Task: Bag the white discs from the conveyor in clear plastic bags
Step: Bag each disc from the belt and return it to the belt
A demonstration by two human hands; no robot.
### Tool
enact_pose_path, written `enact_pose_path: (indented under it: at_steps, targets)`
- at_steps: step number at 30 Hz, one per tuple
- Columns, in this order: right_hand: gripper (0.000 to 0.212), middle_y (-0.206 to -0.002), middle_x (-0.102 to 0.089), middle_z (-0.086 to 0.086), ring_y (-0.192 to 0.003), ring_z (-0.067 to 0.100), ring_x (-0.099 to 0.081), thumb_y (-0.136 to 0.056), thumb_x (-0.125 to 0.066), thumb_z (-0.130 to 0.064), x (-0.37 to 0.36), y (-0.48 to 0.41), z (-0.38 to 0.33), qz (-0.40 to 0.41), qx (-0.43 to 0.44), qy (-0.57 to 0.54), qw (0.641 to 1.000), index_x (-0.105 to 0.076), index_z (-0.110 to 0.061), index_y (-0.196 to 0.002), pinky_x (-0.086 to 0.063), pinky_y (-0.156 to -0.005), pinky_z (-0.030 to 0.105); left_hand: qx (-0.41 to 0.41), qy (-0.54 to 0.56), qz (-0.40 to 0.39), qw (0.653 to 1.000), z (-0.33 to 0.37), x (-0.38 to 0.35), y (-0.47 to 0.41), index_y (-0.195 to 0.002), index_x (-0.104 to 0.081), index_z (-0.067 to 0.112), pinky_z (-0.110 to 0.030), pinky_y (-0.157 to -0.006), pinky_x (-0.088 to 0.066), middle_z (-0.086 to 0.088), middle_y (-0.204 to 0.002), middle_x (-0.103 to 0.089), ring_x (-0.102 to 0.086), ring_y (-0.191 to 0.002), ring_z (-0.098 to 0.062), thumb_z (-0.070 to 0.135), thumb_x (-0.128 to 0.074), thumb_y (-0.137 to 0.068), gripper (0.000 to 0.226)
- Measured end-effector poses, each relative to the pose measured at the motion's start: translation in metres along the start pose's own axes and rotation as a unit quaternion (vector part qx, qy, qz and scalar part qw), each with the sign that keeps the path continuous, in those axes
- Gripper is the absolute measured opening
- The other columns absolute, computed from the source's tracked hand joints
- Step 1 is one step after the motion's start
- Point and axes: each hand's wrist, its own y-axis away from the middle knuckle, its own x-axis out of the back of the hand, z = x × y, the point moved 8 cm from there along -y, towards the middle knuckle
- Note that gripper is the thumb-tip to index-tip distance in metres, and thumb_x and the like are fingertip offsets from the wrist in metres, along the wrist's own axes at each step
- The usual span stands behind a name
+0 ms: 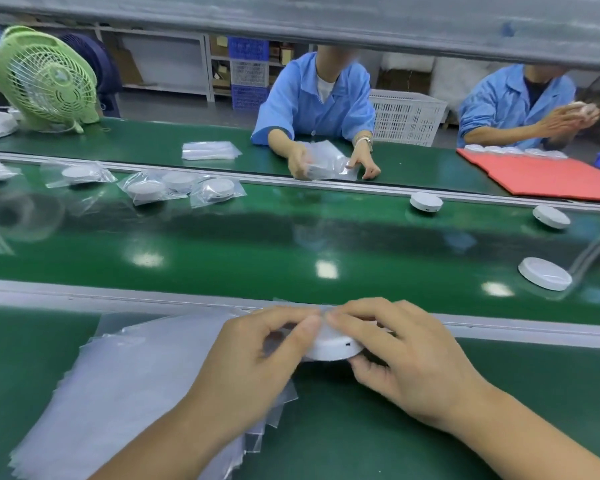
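Bagging one white disc [333, 348].
Grip: right hand [409, 362] closed round disc; left hand [253, 362] pinches clear bag [274, 341] mouth, seemingly to hold it open.

Three bare conveyor discs [426, 201], one green fan [44, 77]

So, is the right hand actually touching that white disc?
Touching. The head view shows the right hand gripping the white disc, with its fingers lying directly across the top and rim.

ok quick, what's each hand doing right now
Left hand: pinches a clear bag at the disc's edge.
Right hand: grips the disc.
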Motion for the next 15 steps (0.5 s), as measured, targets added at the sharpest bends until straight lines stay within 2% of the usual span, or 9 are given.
enact_pose_path:
  at_steps: [2, 3, 5, 8, 9, 11, 12, 14, 15]
  targets:
    - [0.02, -0.114, -0.067, -0.024, -0.093, 0.001, -0.065, -0.099, -0.061, -0.045, 0.001, 0.002, 0.008, 0.024, -0.093, -0.083, 0.992, -0.064, -0.037, -0.117, -0.049, -0.075, 0.028, 0.007, 0.049, -0.047, 0.998, 0.005, -0.009, 0.002, -0.113, -0.07, 0.051, -0.009, -0.084, -0.049, 0.028, -0.11, -0.072, -0.067, -0.105, 0.004, 0.054, -0.078, -0.076, 0.038]
    - [0.019, -0.109, -0.068, -0.026, -0.094, -0.002, -0.064, -0.096, -0.062, -0.053, 0.003, 0.003, 0.012, 0.052, -0.148, -0.133, 0.979, -0.064, -0.04, -0.11, -0.047, -0.078, 0.022, 0.0, 0.038, -0.054, 0.998, 0.005, -0.012, 0.004, -0.115, -0.068, 0.051, -0.01, -0.083, -0.05, 0.028, -0.111, -0.071, -0.067, -0.105, 0.004, 0.049, -0.083, -0.073, 0.045]
    - [0.018, -0.105, -0.071, -0.022, -0.103, 0.003, -0.064, -0.088, -0.069, -0.056, 0.005, 0.004, 0.017, 0.097, -0.234, -0.217, 0.943, -0.068, -0.041, -0.097, -0.043, -0.083, 0.014, -0.009, 0.009, -0.015, 1.0, 0.007, -0.011, 0.005, -0.116, -0.065, 0.052, -0.017, -0.079, -0.055, 0.029, -0.112, -0.069, -0.067, -0.103, 0.003, 0.043, -0.083, -0.076, 0.045]
    - [0.028, -0.13, -0.063, -0.019, -0.127, 0.01, -0.057, -0.083, -0.07, -0.068, -0.009, 0.002, 0.013, 0.062, -0.292, -0.307, 0.904, -0.071, -0.046, -0.1, -0.046, -0.095, 0.027, 0.0, 0.045, 0.086, 0.995, 0.007, 0.002, 0.007, -0.112, -0.066, 0.053, -0.011, -0.07, -0.053, 0.029, -0.108, -0.07, -0.068, -0.094, 0.002, 0.043, -0.08, -0.081, 0.036]
    - [0.035, -0.131, -0.062, -0.018, -0.126, 0.009, -0.058, -0.081, -0.071, -0.069, -0.016, 0.002, 0.011, 0.04, -0.302, -0.357, 0.883, -0.071, -0.044, -0.106, -0.049, -0.094, 0.032, 0.004, 0.066, 0.108, 0.992, 0.005, 0.006, 0.006, -0.111, -0.066, 0.052, -0.01, -0.07, -0.052, 0.027, -0.106, -0.071, -0.069, -0.094, 0.0, 0.042, -0.08, -0.082, 0.034]
    - [0.033, -0.107, -0.069, -0.01, -0.093, 0.008, -0.068, -0.081, -0.076, -0.062, -0.027, 0.001, 0.008, 0.016, -0.32, -0.449, 0.834, -0.066, -0.039, -0.103, -0.053, -0.077, 0.037, 0.005, 0.099, 0.125, 0.987, 0.006, 0.01, 0.005, -0.109, -0.068, 0.05, -0.012, -0.073, -0.053, 0.022, -0.105, -0.073, -0.07, -0.095, -0.002, 0.045, -0.074, -0.082, 0.029]
    - [0.031, -0.09, -0.068, -0.001, -0.074, 0.018, -0.065, -0.082, -0.075, -0.06, -0.029, 0.0, 0.008, 0.01, -0.326, -0.461, 0.825, -0.063, -0.035, -0.096, -0.051, -0.065, 0.04, -0.002, 0.106, 0.122, 0.987, 0.009, 0.01, 0.004, -0.108, -0.069, 0.048, -0.012, -0.073, -0.053, 0.021, -0.105, -0.074, -0.07, -0.096, -0.003, 0.045, -0.071, -0.083, 0.026]
    - [0.039, -0.065, -0.055, 0.008, -0.052, 0.029, -0.051, -0.088, -0.069, -0.061, -0.029, -0.006, 0.007, -0.009, -0.315, -0.443, 0.839, -0.053, -0.026, -0.082, -0.042, -0.051, 0.037, -0.019, 0.105, 0.11, 0.988, 0.015, 0.008, 0.003, -0.106, -0.072, 0.043, -0.011, -0.074, -0.052, 0.018, -0.105, -0.075, -0.07, -0.099, -0.004, 0.043, -0.067, -0.087, 0.02]
    - [0.041, -0.057, -0.049, 0.005, -0.047, 0.022, -0.046, -0.093, -0.064, -0.059, -0.028, -0.012, 0.007, -0.016, -0.303, -0.428, 0.851, -0.049, -0.025, -0.076, -0.037, -0.049, 0.029, -0.024, 0.101, 0.103, 0.989, 0.016, 0.007, 0.003, -0.108, -0.071, 0.042, -0.011, -0.076, -0.052, 0.018, -0.107, -0.074, -0.069, -0.101, -0.004, 0.043, -0.065, -0.089, 0.02]
